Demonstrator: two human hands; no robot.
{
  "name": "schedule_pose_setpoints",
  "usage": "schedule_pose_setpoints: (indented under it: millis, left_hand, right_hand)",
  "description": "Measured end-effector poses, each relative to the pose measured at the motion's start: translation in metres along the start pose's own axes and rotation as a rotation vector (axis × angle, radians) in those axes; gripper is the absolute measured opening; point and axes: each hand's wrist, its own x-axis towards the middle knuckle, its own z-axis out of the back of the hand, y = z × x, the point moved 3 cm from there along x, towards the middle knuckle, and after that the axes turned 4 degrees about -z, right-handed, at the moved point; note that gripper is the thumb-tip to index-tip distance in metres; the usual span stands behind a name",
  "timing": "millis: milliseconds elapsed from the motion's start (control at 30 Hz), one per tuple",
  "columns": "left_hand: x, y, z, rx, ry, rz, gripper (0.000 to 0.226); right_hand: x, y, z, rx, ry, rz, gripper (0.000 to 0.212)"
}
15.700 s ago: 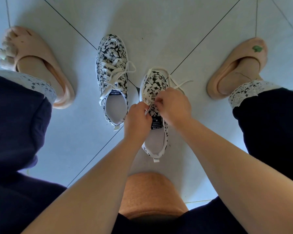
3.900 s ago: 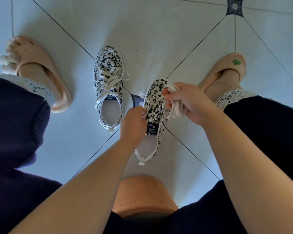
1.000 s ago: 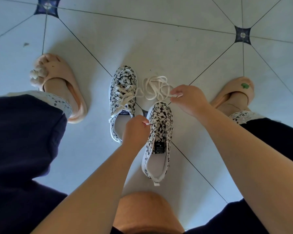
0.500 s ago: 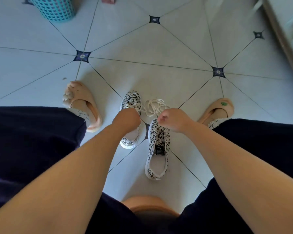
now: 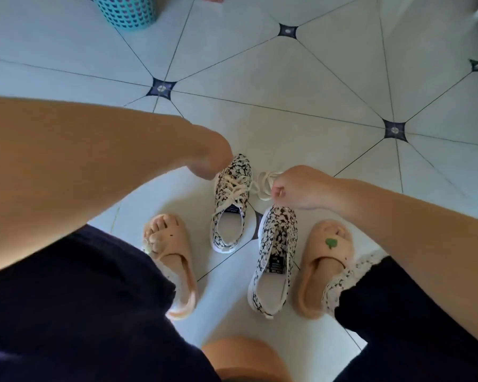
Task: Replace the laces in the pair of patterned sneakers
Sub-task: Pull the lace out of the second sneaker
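Mid-frame on the tiled floor point(image 5: 287, 86), the laced sneaker point(image 5: 230, 224) stands left of the unlaced sneaker point(image 5: 276, 244). A loose white lace point(image 5: 262, 186) lies just above them. The left hand point(image 5: 209, 165) hovers blurred, so I cannot tell its grip. The right hand point(image 5: 295, 188) has its grip curled into a fist.

Black-and-white patterned sneakers point(image 5: 277, 238), cream laces point(image 5: 233, 188), peach slippers point(image 5: 313, 288), teal basket point(image 5: 124, 11)

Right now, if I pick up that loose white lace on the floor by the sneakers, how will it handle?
The loose lace lies in slack, overlapping loops on the floor, so it is probably floppy and very light. Lifted by one loop, the rest would likely trail and could tangle. It looks flat, so it should not roll.
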Motion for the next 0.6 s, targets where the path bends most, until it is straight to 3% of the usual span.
schedule_pose_setpoints:
  millis: [100,267,367,500,600]
  left_hand:
    - [0.012,0.007,0.002,-0.021,-0.008,-0.142,0.035]
    - [0.052,0.021,-0.026,-0.351,-0.018,-0.158,0.032]
    - [0.083,0.021,-0.059,-0.568,-0.041,-0.101,0.03]
    - [0.106,0.013,-0.099,-0.949,-0.2,0.056,0.024]
    - [0.113,0.0,-0.125,-1.203,-0.297,0.143,0.019]
  right_hand:
    - [0.014,-0.007,0.021,-0.1,0.063,0.064,0.025]
    - [0.043,-0.026,0.035,-0.046,0.078,0.14,0.021]
    - [0.063,-0.032,0.019,0.012,0.075,0.205,0.019]
    - [0.097,-0.016,-0.014,0.208,0.001,0.29,0.023]
    - [0.12,0.005,-0.032,0.186,-0.073,0.34,0.03]
